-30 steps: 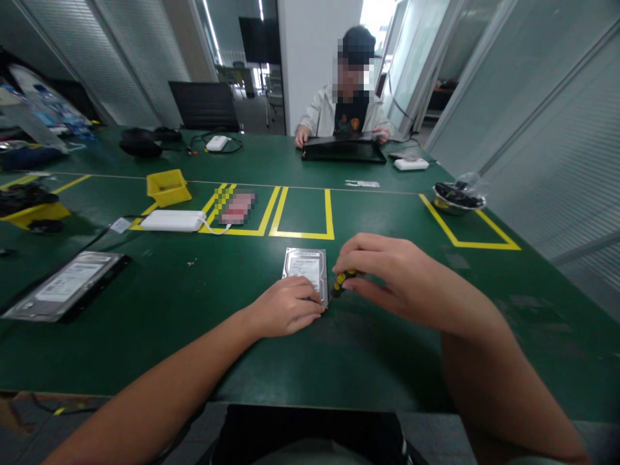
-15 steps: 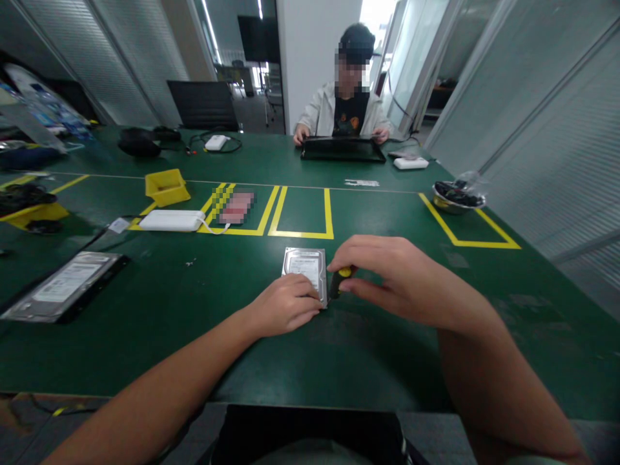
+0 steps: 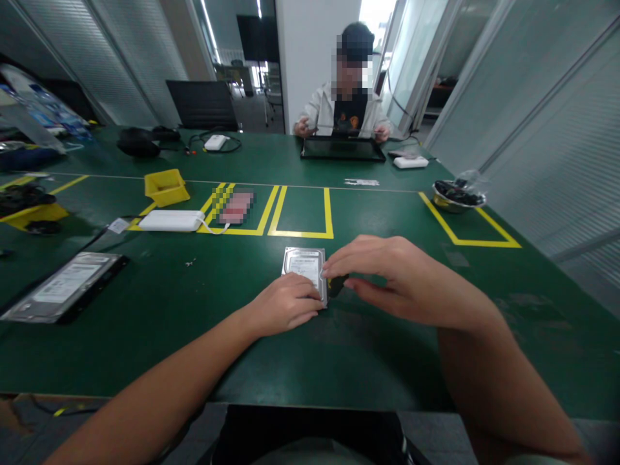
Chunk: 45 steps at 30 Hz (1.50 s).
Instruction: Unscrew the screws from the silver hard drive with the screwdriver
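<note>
- The right hand (image 3: 387, 278) has moved a little left since one second ago; its fingers now cover most of the screwdriver (image 3: 338, 284), whose yellow grip showed before.
- Its fingers are curled and pinch the screwdriver at the right edge of the hard drive (image 3: 304, 268).
- The left hand (image 3: 285, 305) stays pressed flat, fingers together, on the near end of the hard drive, which lies on the green table (image 3: 194, 336).
- Across the table, another person's hands have lifted from the black tray (image 3: 342, 148).
- A second hard drive (image 3: 65, 285) lies well apart at the left, and a white power bank (image 3: 172, 220) and a yellow bin (image 3: 167, 186) behind it.
</note>
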{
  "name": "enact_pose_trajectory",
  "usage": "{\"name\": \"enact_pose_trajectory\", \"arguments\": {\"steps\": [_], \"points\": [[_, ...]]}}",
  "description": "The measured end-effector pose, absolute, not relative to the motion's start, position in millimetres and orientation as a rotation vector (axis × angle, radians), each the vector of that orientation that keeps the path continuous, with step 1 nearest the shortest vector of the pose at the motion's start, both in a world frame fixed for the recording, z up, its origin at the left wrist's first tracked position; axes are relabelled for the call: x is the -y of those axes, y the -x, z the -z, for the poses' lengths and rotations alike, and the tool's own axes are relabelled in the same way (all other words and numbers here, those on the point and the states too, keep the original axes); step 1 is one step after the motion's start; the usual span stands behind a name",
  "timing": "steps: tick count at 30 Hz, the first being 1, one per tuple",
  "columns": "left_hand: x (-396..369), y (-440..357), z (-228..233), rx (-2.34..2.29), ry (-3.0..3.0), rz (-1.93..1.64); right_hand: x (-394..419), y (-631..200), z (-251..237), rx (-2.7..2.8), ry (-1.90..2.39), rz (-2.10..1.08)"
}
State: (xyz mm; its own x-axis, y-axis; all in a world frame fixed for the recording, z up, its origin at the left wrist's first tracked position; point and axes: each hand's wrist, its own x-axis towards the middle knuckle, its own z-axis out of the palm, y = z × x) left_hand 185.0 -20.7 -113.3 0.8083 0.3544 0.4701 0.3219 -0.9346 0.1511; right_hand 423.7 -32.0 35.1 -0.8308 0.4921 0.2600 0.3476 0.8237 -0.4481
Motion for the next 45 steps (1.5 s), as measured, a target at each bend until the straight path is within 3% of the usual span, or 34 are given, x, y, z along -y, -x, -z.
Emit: {"name": "enact_pose_trajectory", "arguments": {"steps": [45], "points": [[19.0, -184.9, 113.8, -0.526, -2.907, -0.789, 39.5, -423.8, -37.1, 2.683, 0.858, -0.343]]}}
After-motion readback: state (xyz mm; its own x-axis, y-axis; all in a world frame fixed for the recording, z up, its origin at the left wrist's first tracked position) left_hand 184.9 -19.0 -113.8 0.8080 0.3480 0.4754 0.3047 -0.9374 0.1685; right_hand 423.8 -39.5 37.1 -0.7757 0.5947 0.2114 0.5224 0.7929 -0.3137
